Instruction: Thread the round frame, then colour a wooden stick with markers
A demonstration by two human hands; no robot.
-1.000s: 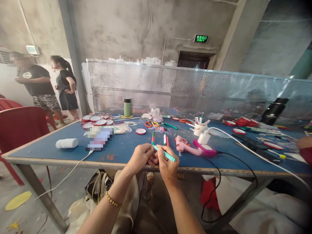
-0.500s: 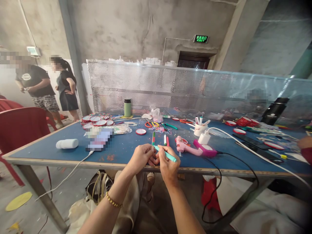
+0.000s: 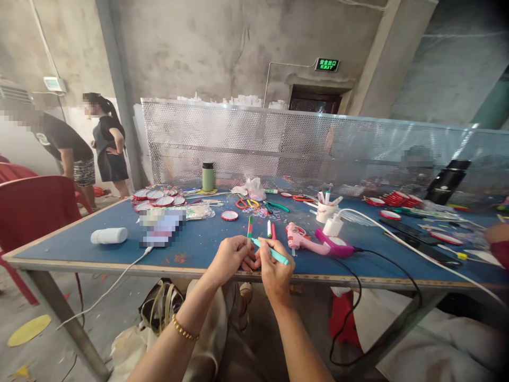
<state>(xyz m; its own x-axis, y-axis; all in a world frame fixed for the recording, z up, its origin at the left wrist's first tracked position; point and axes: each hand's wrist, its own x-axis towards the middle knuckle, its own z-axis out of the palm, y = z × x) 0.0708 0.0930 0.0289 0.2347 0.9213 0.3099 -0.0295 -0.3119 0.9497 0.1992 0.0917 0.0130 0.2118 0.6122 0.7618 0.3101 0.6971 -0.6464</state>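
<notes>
My right hand (image 3: 274, 270) grips a teal marker pen (image 3: 272, 252) at the near edge of the blue table (image 3: 79, 241). My left hand (image 3: 229, 257) is closed right beside it, fingertips meeting the pen's tip; whatever small thing it pinches is hidden by the fingers. A gold bracelet (image 3: 183, 328) circles my left wrist. Just beyond the hands lie a green-and-red marker (image 3: 250, 225) and two shorter markers (image 3: 271, 229). To the right of them lies a pink glue gun (image 3: 308, 240).
On the table: a white bottle (image 3: 108, 235), red round badges (image 3: 159, 198), a green flask (image 3: 207, 176), scissors (image 3: 247, 202), a white cup of pens (image 3: 325, 210), cables. A perforated metal screen (image 3: 278, 143) backs it. Red chair (image 3: 32, 207) at left; two people stand beyond it.
My hands stay almost still with the pen. The person in the black shirt at far left has bent forward and shifted left.
</notes>
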